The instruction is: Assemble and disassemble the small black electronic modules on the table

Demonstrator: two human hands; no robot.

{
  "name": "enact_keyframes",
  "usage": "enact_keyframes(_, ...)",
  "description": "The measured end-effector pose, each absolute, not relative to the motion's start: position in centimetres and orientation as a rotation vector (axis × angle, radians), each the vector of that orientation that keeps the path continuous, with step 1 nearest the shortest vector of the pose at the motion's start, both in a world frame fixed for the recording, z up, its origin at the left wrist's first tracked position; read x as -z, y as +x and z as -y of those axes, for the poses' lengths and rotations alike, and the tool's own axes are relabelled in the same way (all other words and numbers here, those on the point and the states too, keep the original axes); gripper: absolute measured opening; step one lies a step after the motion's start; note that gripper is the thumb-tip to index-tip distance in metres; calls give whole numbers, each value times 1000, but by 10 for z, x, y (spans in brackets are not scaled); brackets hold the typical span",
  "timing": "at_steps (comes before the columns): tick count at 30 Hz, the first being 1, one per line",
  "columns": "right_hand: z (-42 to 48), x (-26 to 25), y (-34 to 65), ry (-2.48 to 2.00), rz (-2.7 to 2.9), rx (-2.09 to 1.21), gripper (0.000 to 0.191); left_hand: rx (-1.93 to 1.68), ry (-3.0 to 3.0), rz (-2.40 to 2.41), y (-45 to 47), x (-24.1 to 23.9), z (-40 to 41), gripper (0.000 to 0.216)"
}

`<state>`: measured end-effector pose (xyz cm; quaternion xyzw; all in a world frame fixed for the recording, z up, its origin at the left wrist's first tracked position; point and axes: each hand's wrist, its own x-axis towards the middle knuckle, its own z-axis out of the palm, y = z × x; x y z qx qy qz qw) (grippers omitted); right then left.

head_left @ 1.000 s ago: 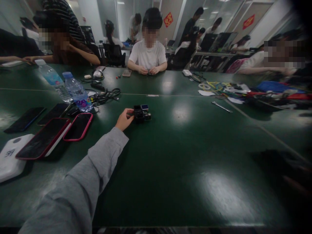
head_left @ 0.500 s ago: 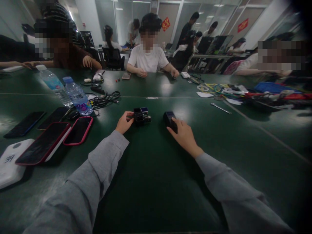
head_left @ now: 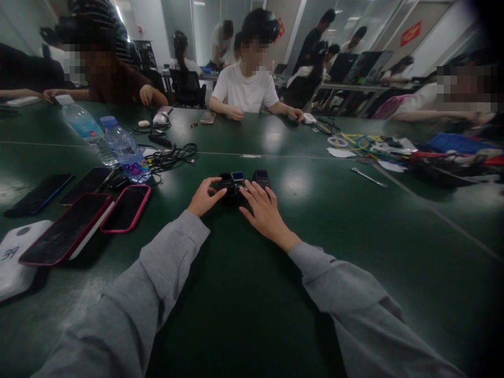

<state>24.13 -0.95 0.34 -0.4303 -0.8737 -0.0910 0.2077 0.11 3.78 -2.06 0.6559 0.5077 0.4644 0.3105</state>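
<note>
A small black boxy device with a little screen (head_left: pixel 237 177) lies on the green table between my two hands. My left hand (head_left: pixel 205 197) is at its left edge, thumb and index finger apart, with the fingertips close to or touching its side. Over its right side is my right hand (head_left: pixel 264 212), fingers stretched out and spread; the fingertips partly hide the device. Just beyond those fingers sits a dark block-like device (head_left: pixel 261 176), its near end covered by the hand. Neither hand is wrapped round anything.
Several phones, one in a pink-rimmed case (head_left: pixel 126 209), lie left beside a white box (head_left: pixel 19 257). Two water bottles (head_left: pixel 125 152) stand near black cables (head_left: pixel 173 157). To the right are a wrench (head_left: pixel 369 177) and coloured cables (head_left: pixel 366 143). A person (head_left: pixel 248 86) sits opposite.
My right hand has moved left with the dark device, bringing it beside the boxy one, and its fingers now spread over the boxy one. My left thumb and index finger have parted more.
</note>
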Motion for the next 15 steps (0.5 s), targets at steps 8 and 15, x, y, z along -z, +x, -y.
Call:
enact_keyframes(8, 7, -1, 244, -1228, 2415, 128, 47, -1194, 1795, -1343, 0, 20, -38, 41)
enact_keyframes(15, 6, -2, 244, -1233, 2402, 122, 46, -1214, 1841, -1298, -1, 20, -38, 34)
